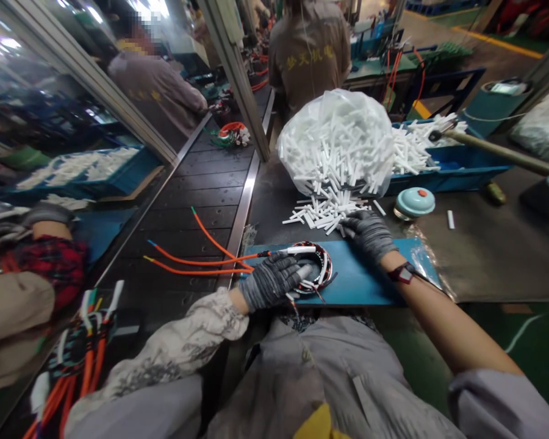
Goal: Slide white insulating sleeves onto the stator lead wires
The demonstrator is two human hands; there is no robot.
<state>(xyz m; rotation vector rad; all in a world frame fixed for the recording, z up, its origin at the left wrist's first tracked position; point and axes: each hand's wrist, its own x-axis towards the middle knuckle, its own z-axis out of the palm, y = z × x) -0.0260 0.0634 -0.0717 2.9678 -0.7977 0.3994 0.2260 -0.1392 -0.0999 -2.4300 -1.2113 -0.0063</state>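
Note:
A ring-shaped motor stator point(328, 263) with wire windings lies on a blue board point(366, 277) in front of me. Three orange lead wires point(201, 263) run from it to the left, and white sleeves sit on some of its leads. My left hand point(274, 279), in a grey striped glove, is closed over the stator's left rim, fingertips over its centre. My right hand point(369, 233), also gloved, reaches to the near edge of a loose pile of white tubes point(322, 207). Its fingers are stretched out with the tips among the tubes; whether they touch one is unclear.
A clear bag of white tubes point(338, 140) stands behind the pile, beside a blue bin point(457, 171). A light-blue round container point(414, 203) is to the right. A conveyor point(210, 183) runs along the left, with another wired stator point(68, 347) lower left. Co-workers stand beyond.

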